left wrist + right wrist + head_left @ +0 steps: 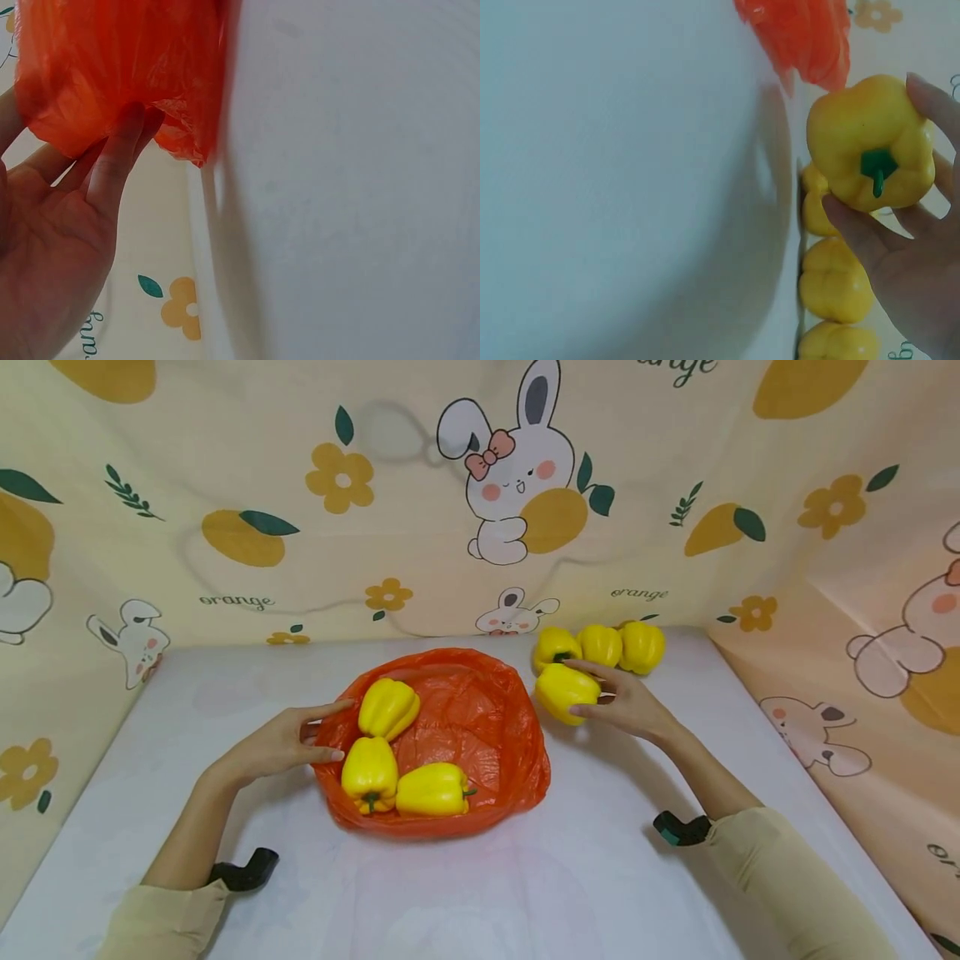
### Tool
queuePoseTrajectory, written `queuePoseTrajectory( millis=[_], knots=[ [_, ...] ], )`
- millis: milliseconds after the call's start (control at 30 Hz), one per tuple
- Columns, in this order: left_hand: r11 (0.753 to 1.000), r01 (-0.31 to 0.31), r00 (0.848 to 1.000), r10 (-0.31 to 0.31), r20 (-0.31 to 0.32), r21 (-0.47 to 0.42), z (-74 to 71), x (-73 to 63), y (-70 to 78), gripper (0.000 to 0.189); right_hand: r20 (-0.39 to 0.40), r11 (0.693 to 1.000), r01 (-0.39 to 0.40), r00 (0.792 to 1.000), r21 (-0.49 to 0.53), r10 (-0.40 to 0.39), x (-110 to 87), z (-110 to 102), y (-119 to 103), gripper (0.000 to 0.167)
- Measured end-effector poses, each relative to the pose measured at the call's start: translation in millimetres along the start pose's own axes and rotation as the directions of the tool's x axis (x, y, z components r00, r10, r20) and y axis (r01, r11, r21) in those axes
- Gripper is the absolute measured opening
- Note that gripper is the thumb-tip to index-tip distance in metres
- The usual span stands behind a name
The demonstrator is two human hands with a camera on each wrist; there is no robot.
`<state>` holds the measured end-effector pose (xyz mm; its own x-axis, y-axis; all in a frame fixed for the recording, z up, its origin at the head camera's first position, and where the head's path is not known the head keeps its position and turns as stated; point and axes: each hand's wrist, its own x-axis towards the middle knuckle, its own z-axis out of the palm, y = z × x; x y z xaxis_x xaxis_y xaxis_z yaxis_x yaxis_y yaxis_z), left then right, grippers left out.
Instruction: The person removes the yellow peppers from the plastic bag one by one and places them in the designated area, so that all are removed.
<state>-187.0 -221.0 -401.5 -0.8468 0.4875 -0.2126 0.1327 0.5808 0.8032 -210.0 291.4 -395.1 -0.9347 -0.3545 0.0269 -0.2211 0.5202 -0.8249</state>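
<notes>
Raised off the table in my right hand [622,702] is a yellow bell pepper [564,692], gripped between thumb and fingers. Its green stem [879,166] points toward the wrist camera. My left hand [281,743] holds the left side of a red plastic bag [480,747], thumb and fingers spread at its rim. The left wrist view shows fingers [116,161] against the thin film. Inside the wide-mouthed bag lie three yellow bell peppers: an upper one [388,708], a lower left one [370,777] and one on its side [432,790].
Three more yellow bell peppers stand in a row at the table's back right: one on the left [555,646], one in the middle [600,646] and one on the right [642,647]. A printed cloth [420,577] rises behind the white table [480,902] and along its sides.
</notes>
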Motion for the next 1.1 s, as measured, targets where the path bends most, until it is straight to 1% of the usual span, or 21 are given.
queuePoseTrajectory(
  millis=[233,333,600,767,867,1100],
  knots=[
    [1.000,-0.003,1.000,0.003,0.002,-0.001,1.8,-0.7,-0.6,0.079,-0.019,0.998,-0.050,0.999,-0.036,0.049,-1.4,-4.8,7.1,0.070],
    [1.000,-0.004,1.000,0.004,0.001,0.000,2.0,-0.5,-1.0,0.079,-0.020,0.997,-0.059,0.998,-0.055,0.058,-0.3,-5.5,11.8,0.070],
    [1.000,-0.001,1.000,0.001,0.003,0.008,1.1,0.6,-1.1,0.079,-0.036,0.996,-0.035,0.999,-0.077,0.032,4.5,-3.5,22.1,0.067],
    [1.000,0.011,1.000,-0.011,0.006,0.004,-0.3,0.1,0.3,0.079,-0.057,0.995,-0.024,0.998,-0.095,0.019,7.1,-2.6,21.9,0.062],
    [1.000,0.003,1.000,-0.003,0.004,-0.003,-0.1,-0.3,0.3,0.077,-0.072,0.994,-0.021,0.997,-0.106,0.013,8.5,-1.1,21.1,0.059],
    [1.000,-0.005,1.000,0.006,0.003,-0.009,-0.1,0.2,0.7,0.076,-0.102,0.991,-0.039,0.994,-0.127,0.026,9.0,-0.5,18.5,0.061]
  ],
)
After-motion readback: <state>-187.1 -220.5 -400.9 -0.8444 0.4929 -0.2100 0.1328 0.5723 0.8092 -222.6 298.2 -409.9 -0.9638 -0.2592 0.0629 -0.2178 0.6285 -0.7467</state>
